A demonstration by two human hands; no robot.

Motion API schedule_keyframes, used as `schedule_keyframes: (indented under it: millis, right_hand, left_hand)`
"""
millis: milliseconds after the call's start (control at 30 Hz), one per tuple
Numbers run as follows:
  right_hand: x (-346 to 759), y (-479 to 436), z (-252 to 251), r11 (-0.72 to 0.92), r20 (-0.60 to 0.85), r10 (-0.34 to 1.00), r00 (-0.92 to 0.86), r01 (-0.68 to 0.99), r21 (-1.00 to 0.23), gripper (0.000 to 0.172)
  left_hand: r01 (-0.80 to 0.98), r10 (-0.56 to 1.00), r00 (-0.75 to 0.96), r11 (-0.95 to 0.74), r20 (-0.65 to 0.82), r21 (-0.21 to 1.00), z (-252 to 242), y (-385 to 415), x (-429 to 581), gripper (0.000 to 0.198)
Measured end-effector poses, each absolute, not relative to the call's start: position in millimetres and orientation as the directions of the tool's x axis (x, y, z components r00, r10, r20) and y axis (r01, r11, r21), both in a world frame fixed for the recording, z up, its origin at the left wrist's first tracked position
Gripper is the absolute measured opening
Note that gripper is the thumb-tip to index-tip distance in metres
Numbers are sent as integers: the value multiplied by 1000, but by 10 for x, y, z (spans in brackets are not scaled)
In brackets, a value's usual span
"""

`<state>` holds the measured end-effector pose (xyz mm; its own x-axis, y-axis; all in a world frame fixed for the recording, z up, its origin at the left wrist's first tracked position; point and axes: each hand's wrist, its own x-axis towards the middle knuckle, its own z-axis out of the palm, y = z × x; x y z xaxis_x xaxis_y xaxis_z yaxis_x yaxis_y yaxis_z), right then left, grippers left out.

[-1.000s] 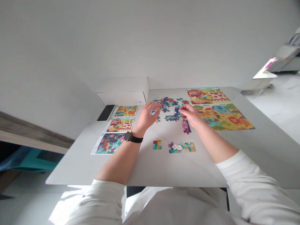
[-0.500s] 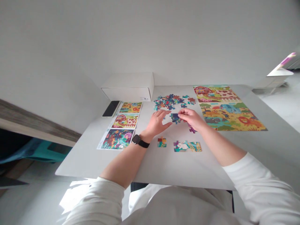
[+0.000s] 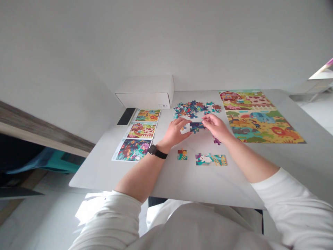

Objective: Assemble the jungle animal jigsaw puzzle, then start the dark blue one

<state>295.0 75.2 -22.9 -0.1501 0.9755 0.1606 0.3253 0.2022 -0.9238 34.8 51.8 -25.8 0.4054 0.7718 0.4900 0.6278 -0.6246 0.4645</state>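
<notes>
The left hand [image 3: 173,133], near the middle of the frame, has its thumb and fingers spread in a curve around the left end of the dark blue puzzle pieces [image 3: 197,127]; whether they touch is too small to tell. The right hand [image 3: 216,127], just right of centre, has its thumb and fingertips drawn close together at the right end of those pieces, though I cannot tell whether they grip. Above lies a pile of loose pieces [image 3: 189,108]. Lower in the frame, on the pale surface [image 3: 171,175], are an orange-and-teal piece [image 3: 182,155] and a joined rabbit strip [image 3: 211,159]. Completed farm and safari pictures [image 3: 260,126] lie at the right, a printed sheet [image 3: 134,150] left of centre.
</notes>
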Motion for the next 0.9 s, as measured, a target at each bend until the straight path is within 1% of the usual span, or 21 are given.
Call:
schedule_keyframes:
  millis: [67, 133, 267, 333, 400, 467, 567, 700, 800, 900]
  right_hand:
    - [2974, 775, -258, 221, 176, 972, -156, 346, -912, 34]
    - [2984, 769, -273, 238, 177, 965, -194, 361, -902, 36]
    - [2965, 699, -248, 284, 169, 932, -322, 353, -892, 53]
    - [2946, 661, -221, 318, 187, 919, -347, 373, -872, 58]
    - [2930, 635, -198, 352, 212, 914, -345, 418, -838, 57]
    - [2920, 624, -182, 386, 239, 907, -347, 457, -801, 53]
    - [2918, 627, -173, 444, 287, 886, -365, 484, -754, 47]
    - [2929, 644, -188, 489, 321, 866, -384, 515, -704, 43]
    - [2943, 662, -220, 533, 357, 843, -402, 535, -655, 42]
    - [2957, 678, -250, 623, 444, 781, -438, 511, -592, 48]
  left_hand:
    - [620, 765, 390, -630, 513, 468, -280, 538, 329, 44]
    - [613, 764, 383, -631, 520, 475, -299, 555, 318, 45]
    - [605, 766, 379, -629, 518, 488, -320, 574, 310, 46]
    - [605, 763, 375, -631, 526, 485, -321, 575, 309, 47]
    - [611, 767, 379, -628, 518, 483, -317, 574, 309, 48]
    - [619, 772, 388, -623, 504, 478, -312, 572, 310, 48]
    - [627, 772, 392, -622, 500, 469, -307, 569, 311, 47]
    - [605, 755, 404, -644, 516, 468, -304, 562, 314, 47]
    - [597, 747, 411, -654, 523, 464, -311, 560, 317, 46]
    - [604, 747, 405, -651, 526, 460, -326, 568, 316, 46]
